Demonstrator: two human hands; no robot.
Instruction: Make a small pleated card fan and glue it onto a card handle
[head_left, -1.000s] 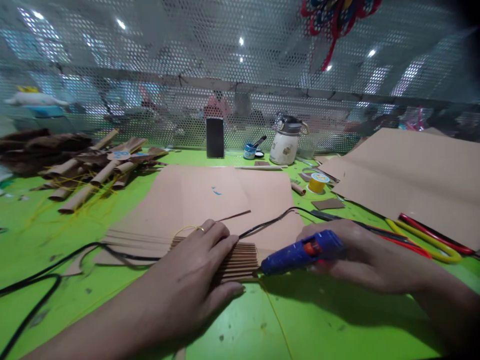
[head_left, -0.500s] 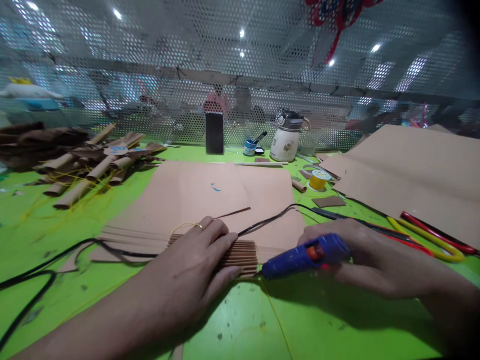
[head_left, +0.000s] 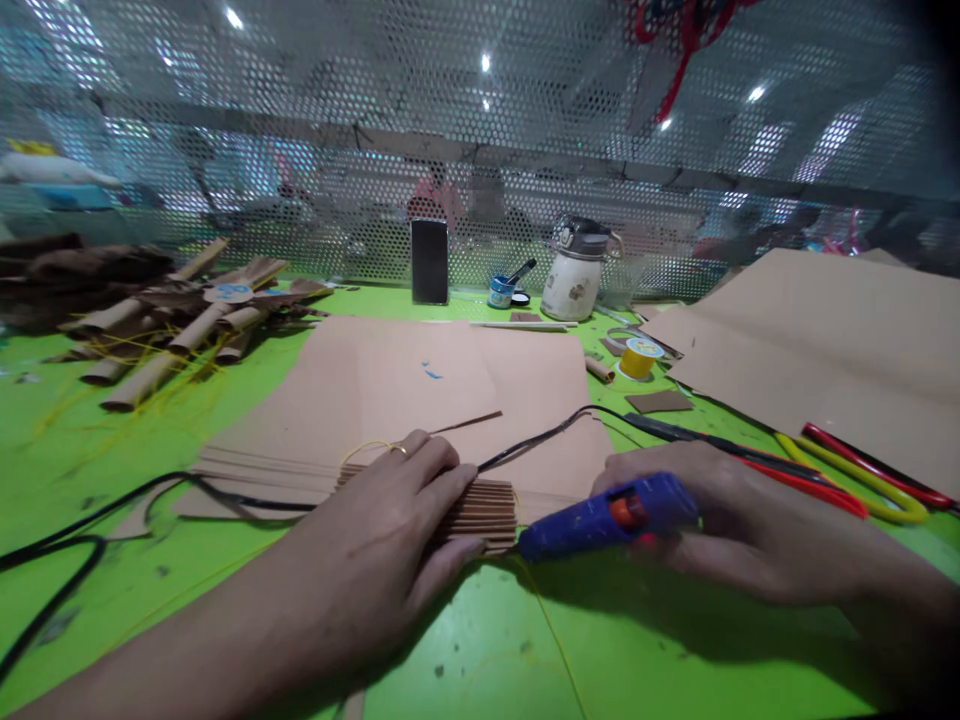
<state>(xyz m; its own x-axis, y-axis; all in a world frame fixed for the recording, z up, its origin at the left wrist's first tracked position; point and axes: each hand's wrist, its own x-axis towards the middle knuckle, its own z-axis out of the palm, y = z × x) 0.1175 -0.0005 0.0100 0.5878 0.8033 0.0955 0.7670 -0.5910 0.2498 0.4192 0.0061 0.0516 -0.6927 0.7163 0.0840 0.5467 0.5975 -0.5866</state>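
While left hand (head_left: 397, 515), half-curled, holds pleated kraft paper (head_left: 486, 512) down near front of flat brown sheets (head_left: 390, 370), head view has right hand (head_left: 724, 525) wrapped round blue glue gun (head_left: 581, 525), nozzle (head_left: 513, 548) at pleats' right end. Slip could burn left thumb (head_left: 454, 560) close by; black cord (head_left: 536, 440) crossing sheets could snag, drag sheets askew. Green tabletop (head_left: 465, 640) stained; perforated screen (head_left: 300, 90) behind, lights (head_left: 486, 63) beyond.
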